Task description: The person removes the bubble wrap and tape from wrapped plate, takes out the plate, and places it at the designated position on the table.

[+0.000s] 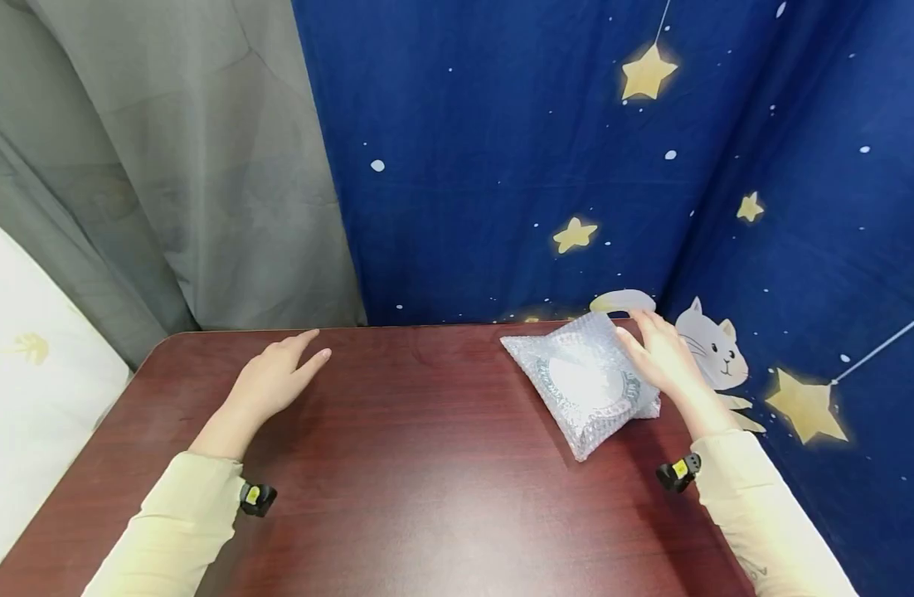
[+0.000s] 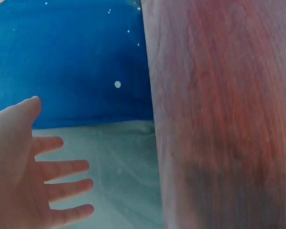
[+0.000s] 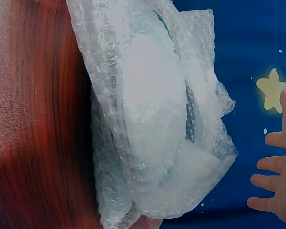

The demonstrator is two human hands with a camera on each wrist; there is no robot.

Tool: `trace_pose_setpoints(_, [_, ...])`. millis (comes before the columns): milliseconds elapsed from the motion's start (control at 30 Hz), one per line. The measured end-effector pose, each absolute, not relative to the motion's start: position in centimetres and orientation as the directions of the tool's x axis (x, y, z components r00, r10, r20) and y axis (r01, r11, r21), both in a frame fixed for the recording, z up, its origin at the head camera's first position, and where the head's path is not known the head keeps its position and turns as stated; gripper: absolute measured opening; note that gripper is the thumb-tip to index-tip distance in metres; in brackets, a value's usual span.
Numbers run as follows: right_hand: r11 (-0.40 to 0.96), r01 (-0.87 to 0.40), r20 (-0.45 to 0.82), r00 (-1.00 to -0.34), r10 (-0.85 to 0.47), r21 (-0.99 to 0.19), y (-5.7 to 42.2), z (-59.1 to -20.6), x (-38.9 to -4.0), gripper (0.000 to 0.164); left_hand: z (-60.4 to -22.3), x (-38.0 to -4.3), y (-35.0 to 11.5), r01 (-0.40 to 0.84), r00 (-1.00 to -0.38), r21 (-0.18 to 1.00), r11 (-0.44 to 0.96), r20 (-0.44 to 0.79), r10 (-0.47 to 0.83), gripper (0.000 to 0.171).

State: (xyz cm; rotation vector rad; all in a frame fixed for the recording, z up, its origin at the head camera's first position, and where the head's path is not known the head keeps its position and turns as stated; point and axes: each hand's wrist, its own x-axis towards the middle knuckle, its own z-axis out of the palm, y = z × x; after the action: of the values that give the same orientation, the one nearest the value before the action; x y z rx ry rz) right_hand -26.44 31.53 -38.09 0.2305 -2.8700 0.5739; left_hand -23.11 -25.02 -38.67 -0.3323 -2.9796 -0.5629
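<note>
the fingers of the left hand (image 1: 272, 378) are held spread above the table (image 1: 397, 431). a bubble-wrapped package (image 1: 585, 380) is laid on it, just left of the fingers of the right hand (image 1: 664, 356), which are also spread and separated from it by a gap.

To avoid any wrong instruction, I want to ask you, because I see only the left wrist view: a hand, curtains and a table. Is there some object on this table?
Observer: Yes, in the head view a bubble-wrapped package lies on the table, toward the person's right.
Operator: Thank you. Is somebody holding it?
Observer: No, the right wrist view shows a gap between it and the right hand.
Operator: And is the left hand close to it?
Observer: No, the head view shows a wide bare stretch of table between them.
</note>
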Motion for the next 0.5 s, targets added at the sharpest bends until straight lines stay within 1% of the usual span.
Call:
trace_pose_setpoints(200, [0.917,-0.149,0.269,-0.962,-0.048,-0.369,31.9,-38.9,-26.4,0.065,-39.4,-22.8,-24.1,0.213,-0.976,0.390,0.896,0.127,0.177,0.070])
trace_pose_setpoints(400, [0.916,-0.111,0.265,-0.964,-0.005,-0.386,32.3,-39.4,-26.2,0.065,-40.4,-23.0,-22.5,0.213,-0.975,0.422,0.881,0.146,0.166,0.070])
trace_pose_setpoints(500, [0.913,-0.089,0.260,-0.965,0.019,-0.397,32.6,-39.7,-26.1,0.064,-40.9,-23.3,-21.5,0.220,-0.974,0.436,0.872,0.152,0.170,0.068])
